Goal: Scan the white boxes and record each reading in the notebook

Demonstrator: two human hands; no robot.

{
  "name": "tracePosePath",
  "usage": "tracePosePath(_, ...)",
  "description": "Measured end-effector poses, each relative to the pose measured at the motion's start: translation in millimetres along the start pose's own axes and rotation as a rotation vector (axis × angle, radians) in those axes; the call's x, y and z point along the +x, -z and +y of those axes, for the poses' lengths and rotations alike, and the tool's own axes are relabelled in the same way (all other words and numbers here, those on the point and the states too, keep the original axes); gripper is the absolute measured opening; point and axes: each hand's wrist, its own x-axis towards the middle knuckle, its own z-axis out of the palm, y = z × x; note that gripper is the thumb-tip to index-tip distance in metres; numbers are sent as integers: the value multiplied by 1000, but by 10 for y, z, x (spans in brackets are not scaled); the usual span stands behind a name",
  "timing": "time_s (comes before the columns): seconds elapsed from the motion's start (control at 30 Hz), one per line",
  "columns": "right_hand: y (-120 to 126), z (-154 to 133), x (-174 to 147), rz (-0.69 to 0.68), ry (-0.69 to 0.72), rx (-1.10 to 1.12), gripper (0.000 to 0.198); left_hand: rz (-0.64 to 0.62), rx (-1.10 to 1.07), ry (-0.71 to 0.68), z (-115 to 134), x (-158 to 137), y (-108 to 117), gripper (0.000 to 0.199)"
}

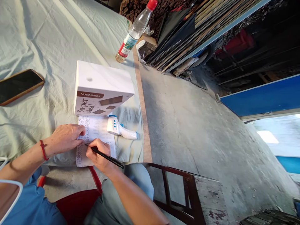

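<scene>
My right hand (99, 154) is closed around a black pen (107, 157), its tip against a sheet of paper (96, 126) covered in printed and handwritten lines. On the left part of that sheet rests my left hand (67, 137), thumb apart from the bent fingers, nothing held in it. A red cord bracelet (43, 150) circles the left wrist. Lying over the paper's right edge is a white and blue infrared thermometer (120, 128). Directly behind the paper stands a white box (103, 89) marked NutriMotion, covering the paper's far edge.
A phone (21, 86) lies on the pale tablecloth (53, 40) at the left. Near the table's right edge stands a clear bottle (132, 36) with a red cap. Below are a red chair (76, 206) and a dark wooden stool (187, 193). Stacked boards (185, 40) lean beyond the concrete floor.
</scene>
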Motion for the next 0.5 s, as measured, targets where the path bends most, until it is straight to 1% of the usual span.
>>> tracePosePath(0.3, -22, 40, -33, 25, -11, 3, 14, 49, -27, -22, -14, 2, -19, 5)
tracePosePath(0.5, -20, 39, -31, 12, -3, 3, 13, 20, -9, -8, -7, -1, -13, 5)
